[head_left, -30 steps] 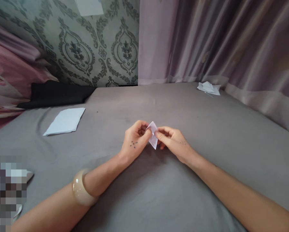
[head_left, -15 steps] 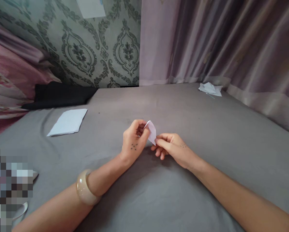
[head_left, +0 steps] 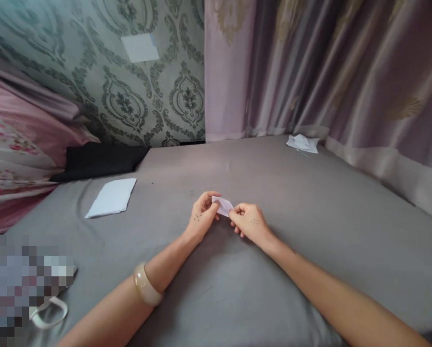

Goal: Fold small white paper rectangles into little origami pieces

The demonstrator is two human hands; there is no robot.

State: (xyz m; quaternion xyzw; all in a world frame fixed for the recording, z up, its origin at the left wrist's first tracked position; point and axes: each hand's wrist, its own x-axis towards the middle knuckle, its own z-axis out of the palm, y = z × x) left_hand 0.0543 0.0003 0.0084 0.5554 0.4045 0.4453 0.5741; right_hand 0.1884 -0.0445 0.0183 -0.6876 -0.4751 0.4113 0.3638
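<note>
Grey bed sheet (head_left: 273,294) filling the lower view, lightly rumpled. Nearest, at lower left, a pixelated patch (head_left: 24,284) with a white loop strap (head_left: 49,314) at its edge. Translucent cream bangle (head_left: 147,285) around the left wrist. Both forearms reaching forward, hands close together above the sheet near mid-frame. Left hand (head_left: 203,216): fingers (head_left: 210,205) curled in a narrow pinch on the left end of a small folded white paper (head_left: 223,206). Right hand (head_left: 250,222): fingers (head_left: 239,209) also narrow, pinching the paper's right end. Paper held between both hands, just above the sheet, tapered toward its ends. Small dot marks on the back of each hand. Farther left on the sheet, a flat stack of white paper (head_left: 111,197), well apart from the hands. Beyond it, black cloth (head_left: 100,161) along the wall, with pink floral fabric (head_left: 17,144) at far left. Far right corner, a folded white paper piece (head_left: 302,143) against the mauve curtain (head_left: 327,62). Behind, green damask wallpaper (head_left: 129,101) with a small white note (head_left: 139,48) stuck on.
</note>
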